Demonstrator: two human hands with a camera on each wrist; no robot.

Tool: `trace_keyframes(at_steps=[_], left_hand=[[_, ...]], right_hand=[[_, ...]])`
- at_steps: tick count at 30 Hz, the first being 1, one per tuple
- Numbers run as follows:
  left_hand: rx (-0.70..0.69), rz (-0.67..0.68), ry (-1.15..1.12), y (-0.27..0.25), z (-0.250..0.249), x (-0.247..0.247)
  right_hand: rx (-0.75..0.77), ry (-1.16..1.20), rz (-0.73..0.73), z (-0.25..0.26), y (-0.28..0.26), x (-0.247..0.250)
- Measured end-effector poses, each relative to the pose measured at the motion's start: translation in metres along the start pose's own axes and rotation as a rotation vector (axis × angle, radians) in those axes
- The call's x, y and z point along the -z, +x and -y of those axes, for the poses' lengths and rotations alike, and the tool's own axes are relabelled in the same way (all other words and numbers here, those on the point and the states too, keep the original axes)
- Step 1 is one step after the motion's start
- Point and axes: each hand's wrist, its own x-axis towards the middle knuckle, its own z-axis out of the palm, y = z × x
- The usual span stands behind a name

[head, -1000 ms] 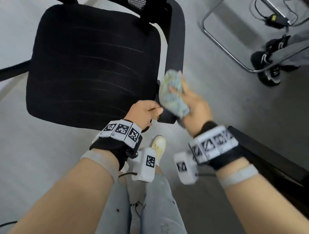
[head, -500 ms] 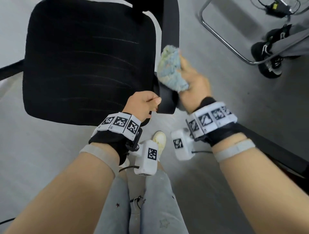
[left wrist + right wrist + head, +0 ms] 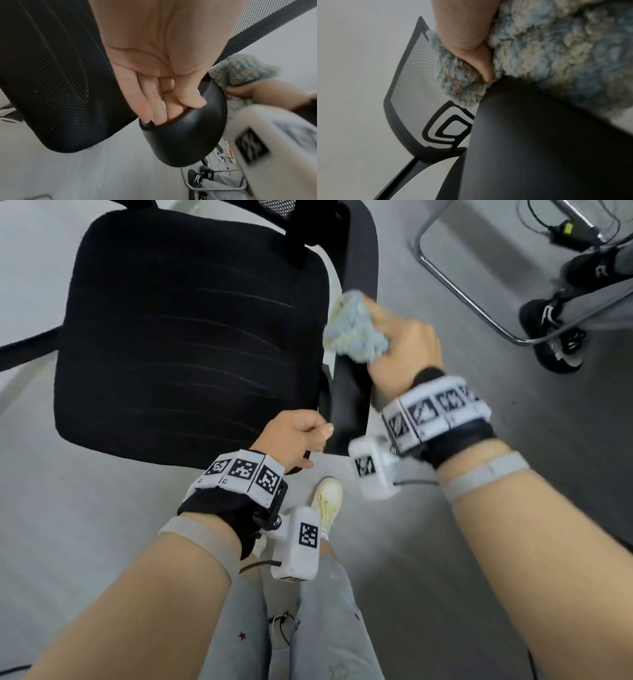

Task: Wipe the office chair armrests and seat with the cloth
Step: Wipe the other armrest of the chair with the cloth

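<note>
A black office chair with a mesh seat (image 3: 185, 337) stands below me. Its right armrest (image 3: 349, 405) runs along the seat's right edge. My left hand (image 3: 298, 436) grips the armrest's near tip (image 3: 185, 136), fingers curled round it. My right hand (image 3: 404, 344) holds a bunched blue-and-cream fluffy cloth (image 3: 356, 330) and presses it on the armrest's middle (image 3: 539, 135). The thumb (image 3: 481, 65) digs into the cloth (image 3: 556, 51). The left armrest (image 3: 24, 350) shows at the far left edge.
Grey floor lies all round the chair. A chrome tube frame (image 3: 455, 282) and another person's black sneakers (image 3: 551, 330) are at the upper right, with cables behind. My own pale shoe (image 3: 327, 501) is under the armrest tip. The mesh backrest (image 3: 419, 101) rises behind.
My right hand has slid the cloth along the right armrest, away from the near tip. The left hand keeps its grip on the tip.
</note>
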Motion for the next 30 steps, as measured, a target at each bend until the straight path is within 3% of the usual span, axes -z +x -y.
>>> trace_keyframes(at_steps=[4,8,15,18,22,25,30], left_hand=[[0.024,0.038,0.010,-0.001,0.003,0.000],[0.006,0.012,0.026,0.005,-0.002,-0.003],[-0.013,-0.004,-0.015,0.009,-0.010,-0.005],[0.025,-0.026,-0.057,0.010,-0.014,-0.005],[0.042,-0.004,-0.075,0.008,-0.014,0.004],[0.039,0.030,-0.207,-0.003,-0.007,0.024],[0.036,0.016,-0.277,-0.023,0.019,0.092]], right_hand=[[-0.102,-0.089,-0.025,0.022,0.055,0.016],[-0.131,-0.045,0.019,0.022,0.071,0.017],[0.067,0.001,0.150,-0.007,-0.043,0.003],[0.066,0.062,0.168,-0.014,-0.074,-0.006],[-0.001,0.075,0.095,-0.002,-0.088,-0.014],[-0.038,0.218,0.009,0.020,-0.088,-0.022],[-0.061,0.466,0.106,0.082,-0.072,-0.054]])
